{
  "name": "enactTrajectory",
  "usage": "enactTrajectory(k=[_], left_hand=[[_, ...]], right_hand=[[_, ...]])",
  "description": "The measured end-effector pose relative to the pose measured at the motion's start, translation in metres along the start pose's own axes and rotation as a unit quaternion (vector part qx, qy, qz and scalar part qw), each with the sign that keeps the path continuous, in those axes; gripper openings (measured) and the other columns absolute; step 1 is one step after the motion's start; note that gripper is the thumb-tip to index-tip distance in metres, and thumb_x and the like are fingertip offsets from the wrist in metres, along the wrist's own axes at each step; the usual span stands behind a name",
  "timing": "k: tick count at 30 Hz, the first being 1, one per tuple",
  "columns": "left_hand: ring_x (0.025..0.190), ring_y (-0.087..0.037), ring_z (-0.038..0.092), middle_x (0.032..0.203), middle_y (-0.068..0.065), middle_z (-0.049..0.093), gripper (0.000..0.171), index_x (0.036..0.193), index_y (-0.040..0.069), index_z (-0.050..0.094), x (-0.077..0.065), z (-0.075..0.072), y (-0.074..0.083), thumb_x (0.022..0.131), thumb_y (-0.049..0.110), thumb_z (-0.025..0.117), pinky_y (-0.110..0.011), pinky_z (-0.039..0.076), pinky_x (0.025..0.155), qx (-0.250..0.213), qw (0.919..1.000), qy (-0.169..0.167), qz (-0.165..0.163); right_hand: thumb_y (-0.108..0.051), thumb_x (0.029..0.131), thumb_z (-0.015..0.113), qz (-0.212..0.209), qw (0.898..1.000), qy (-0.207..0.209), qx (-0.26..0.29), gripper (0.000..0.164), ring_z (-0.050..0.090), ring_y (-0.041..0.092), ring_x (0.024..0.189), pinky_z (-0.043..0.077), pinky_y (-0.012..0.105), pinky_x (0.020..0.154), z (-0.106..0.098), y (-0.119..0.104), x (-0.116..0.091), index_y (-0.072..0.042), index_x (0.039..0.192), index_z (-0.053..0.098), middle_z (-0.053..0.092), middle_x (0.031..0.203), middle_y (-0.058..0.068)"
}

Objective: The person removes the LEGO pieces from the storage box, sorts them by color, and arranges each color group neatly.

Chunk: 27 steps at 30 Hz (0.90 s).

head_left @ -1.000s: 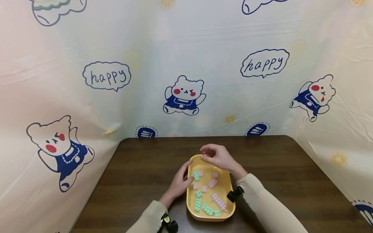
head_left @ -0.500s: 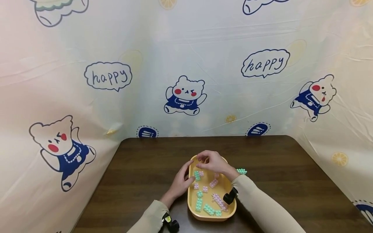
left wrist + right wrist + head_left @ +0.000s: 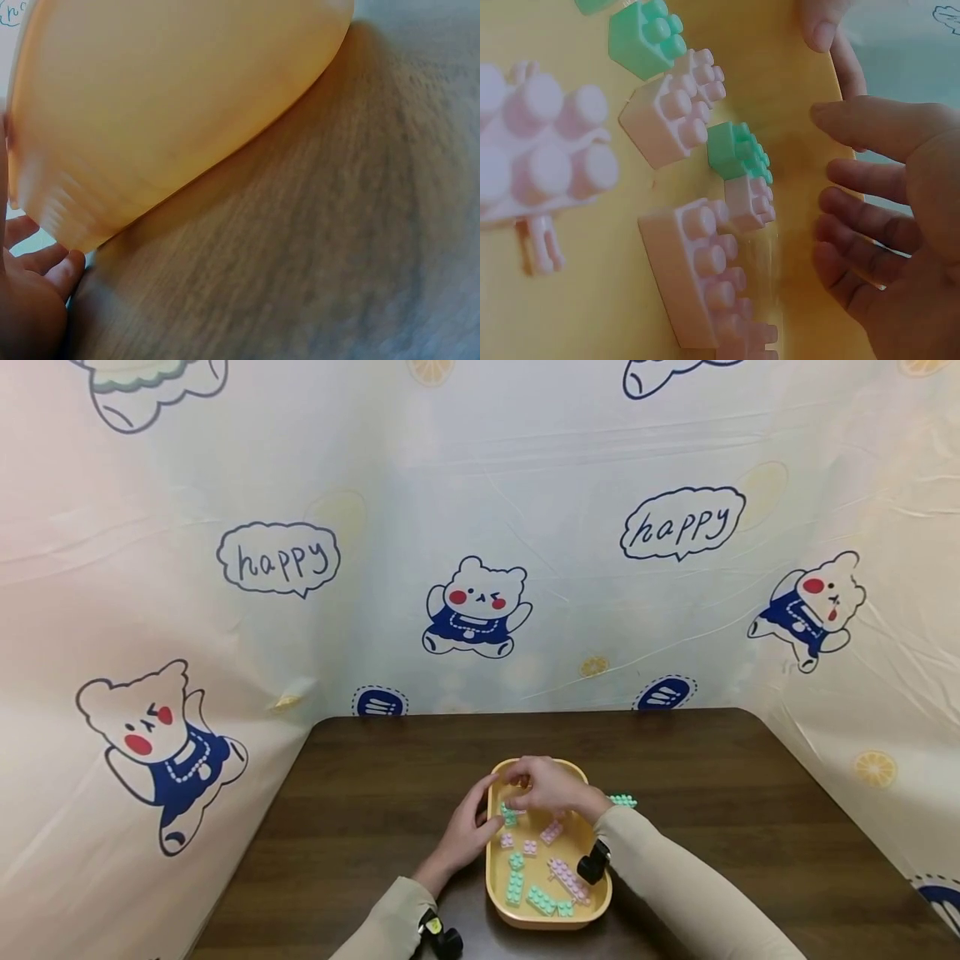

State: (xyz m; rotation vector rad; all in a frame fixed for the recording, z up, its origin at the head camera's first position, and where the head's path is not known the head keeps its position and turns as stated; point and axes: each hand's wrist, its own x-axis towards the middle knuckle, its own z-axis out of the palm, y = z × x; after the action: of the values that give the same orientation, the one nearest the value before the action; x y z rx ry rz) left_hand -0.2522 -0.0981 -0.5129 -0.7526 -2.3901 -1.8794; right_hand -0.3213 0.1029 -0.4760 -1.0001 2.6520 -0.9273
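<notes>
A yellow tray [image 3: 551, 924] holds loose building bricks. My left hand [image 3: 459, 837] grips its left rim, thumb over the inside and fingers outside. My right hand [image 3: 553, 787] hovers over the tray's far end. In the right wrist view its bent fingers [image 3: 870, 180] are spread beside the wall, with nothing between them. Nearby lie a green brick [image 3: 735, 150] and a small pink brick [image 3: 748, 201]. Closer to that camera are a longer pink brick [image 3: 676, 281] and a studded pink piece with a prong [image 3: 544, 154]. The left wrist view shows mostly the tray's outer side [image 3: 172, 97].
A green studded piece [image 3: 624, 800] lies on the dark wooden table [image 3: 697, 827] outside the tray, right of it. More green bricks [image 3: 515, 887] lie in the tray's near part. A printed curtain [image 3: 480, 485] hangs behind the table and along both sides.
My right hand has come lower and leftward, from above the far rim to over the far-left bricks. The green piece right of the tray has come into fuller view. My left hand keeps its grip.
</notes>
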Motion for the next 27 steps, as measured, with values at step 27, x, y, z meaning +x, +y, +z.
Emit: enactTrajectory(k=[27], left_hand=[[0.137,-0.028,0.04,0.154,-0.011,0.035,0.066,0.15,0.013,0.035,0.004,0.004,-0.03,0.089,0.007,0.062,-0.039,0.046,0.103,0.021,0.9995,0.021,-0.012]], right_hand=[[-0.028,0.082,0.078,-0.02,0.995,-0.05,-0.088,0.035,0.059,0.012,0.092,0.05,0.02,0.079,0.01,0.002,0.002,-0.013,0.112,0.07,0.065,0.109,-0.001]])
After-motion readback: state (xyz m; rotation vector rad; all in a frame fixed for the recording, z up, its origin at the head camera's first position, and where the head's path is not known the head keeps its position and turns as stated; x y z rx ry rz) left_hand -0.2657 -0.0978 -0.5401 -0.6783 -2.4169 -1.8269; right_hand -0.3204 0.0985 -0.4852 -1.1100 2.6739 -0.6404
